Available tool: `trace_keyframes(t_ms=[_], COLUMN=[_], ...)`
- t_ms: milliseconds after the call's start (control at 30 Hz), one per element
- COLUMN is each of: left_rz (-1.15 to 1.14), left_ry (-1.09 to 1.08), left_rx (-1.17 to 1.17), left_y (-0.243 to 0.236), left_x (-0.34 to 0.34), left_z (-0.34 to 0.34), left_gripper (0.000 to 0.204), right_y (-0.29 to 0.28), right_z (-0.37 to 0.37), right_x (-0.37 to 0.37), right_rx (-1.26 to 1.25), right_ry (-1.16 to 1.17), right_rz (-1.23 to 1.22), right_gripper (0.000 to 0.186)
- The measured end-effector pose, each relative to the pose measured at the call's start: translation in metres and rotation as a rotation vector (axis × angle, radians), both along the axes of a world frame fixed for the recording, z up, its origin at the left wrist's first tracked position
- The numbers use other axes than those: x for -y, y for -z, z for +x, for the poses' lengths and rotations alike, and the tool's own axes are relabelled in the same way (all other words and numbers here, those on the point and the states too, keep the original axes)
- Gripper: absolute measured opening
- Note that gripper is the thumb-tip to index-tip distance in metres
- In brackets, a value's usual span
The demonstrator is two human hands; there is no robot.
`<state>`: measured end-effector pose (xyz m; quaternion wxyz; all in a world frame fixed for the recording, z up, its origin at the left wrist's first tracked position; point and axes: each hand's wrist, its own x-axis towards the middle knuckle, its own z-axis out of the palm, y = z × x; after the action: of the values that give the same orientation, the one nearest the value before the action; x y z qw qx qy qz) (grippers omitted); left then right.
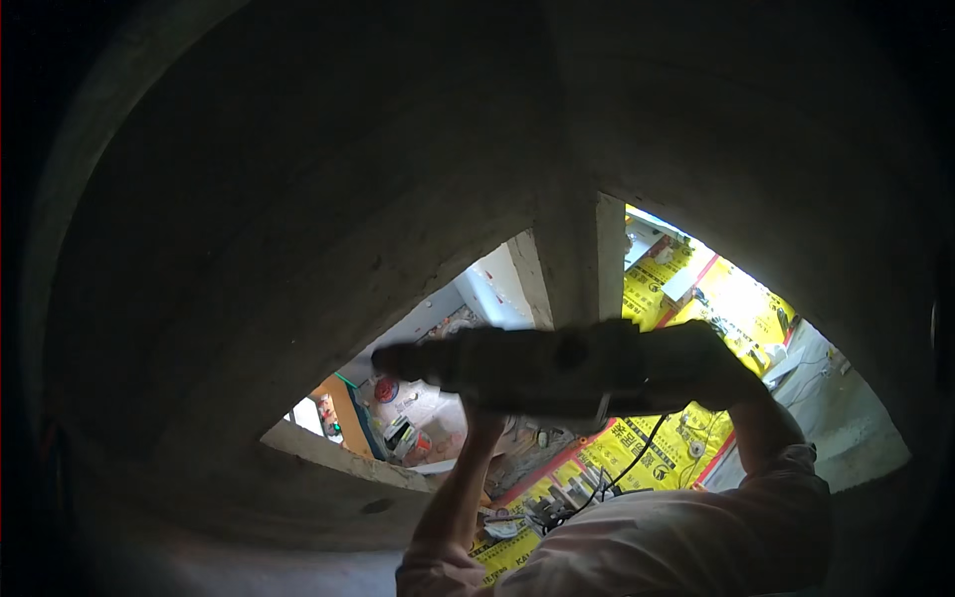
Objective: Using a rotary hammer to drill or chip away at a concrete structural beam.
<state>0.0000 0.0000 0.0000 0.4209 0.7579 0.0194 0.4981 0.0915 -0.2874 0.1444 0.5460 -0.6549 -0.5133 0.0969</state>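
A power drill [557,370], dark against the light and with a thick body like a hammer drill, lies level across the middle of the head view. Its narrow front end points left. My left hand [485,410] holds it from below near the front; the drill's body hides most of those fingers. At the rear end my right hand [724,376] is closed around the grip, in deep shadow. A black power cord [642,460] hangs from beneath the tool and curves down to the left. Whether a bit sits in the front end is too dark to make out.
Dark concrete [298,199] fills the upper view, with a beam [572,269] running down its middle. Far below, yellow printed sheeting [652,448] covers floor. Loose tools and parts [567,497] lie there. A red round object [386,389] and an orange-brown panel [345,413] are at left.
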Motion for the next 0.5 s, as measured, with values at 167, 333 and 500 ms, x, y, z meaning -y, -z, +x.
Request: trace_keyframes(t_ms=[167,333,500], left_rz=[-0.581,-0.323,0.015], left_ry=[0.364,0.263,0.165], left_rx=[-0.213,-0.236,-0.173], left_y=[-0.035,-0.102,-0.14], left_x=[-0.005,0.036,0.032], left_z=[0.077,0.181,0.272], left_gripper=[0.01,0.024,0.026], right_y=[-0.019,-0.047,-0.077], right_z=[0.025,0.044,0.083], right_x=[0.016,0.045,0.048], right_rx=[-0.375,-0.39,-0.493], right_ry=[0.114,0.369,0.368], right_rz=[0.156,0.401,0.538], right_gripper=[0.012,0.021,0.02])
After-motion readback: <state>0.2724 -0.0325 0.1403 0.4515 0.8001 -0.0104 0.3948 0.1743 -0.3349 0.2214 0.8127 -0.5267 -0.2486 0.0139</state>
